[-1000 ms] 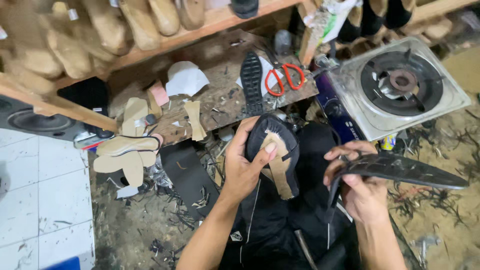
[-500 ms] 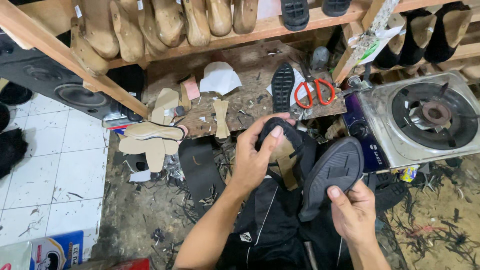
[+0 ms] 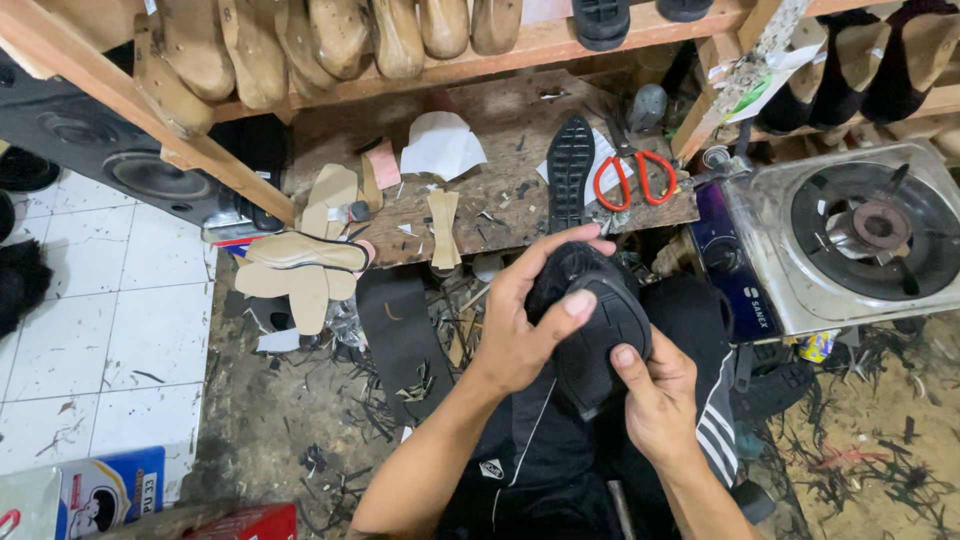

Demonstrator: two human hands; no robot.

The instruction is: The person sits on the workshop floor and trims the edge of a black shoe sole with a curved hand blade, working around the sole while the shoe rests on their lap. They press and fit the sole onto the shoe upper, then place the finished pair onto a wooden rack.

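Observation:
A black shoe with a black rubber sole (image 3: 598, 330) pressed onto its underside sits over my lap. My left hand (image 3: 525, 320) wraps around the shoe from the left, thumb on the sole. From below, my right hand (image 3: 655, 395) grips the sole's lower end, thumb pushing on it. The shoe's upper is mostly hidden behind the sole and my fingers.
A wooden work board (image 3: 500, 190) holds another black sole (image 3: 570, 170), red-handled scissors (image 3: 630, 180) and tan insole pieces (image 3: 300, 255). A gas stove (image 3: 850, 235) stands at the right. Wooden shoe lasts (image 3: 340, 35) line the shelf above. A loudspeaker (image 3: 130, 160) sits left. Scraps litter the floor.
The sole, held apart in my right hand a second ago, has come onto the shoe's underside. Both hands now press them together. The view shifted left.

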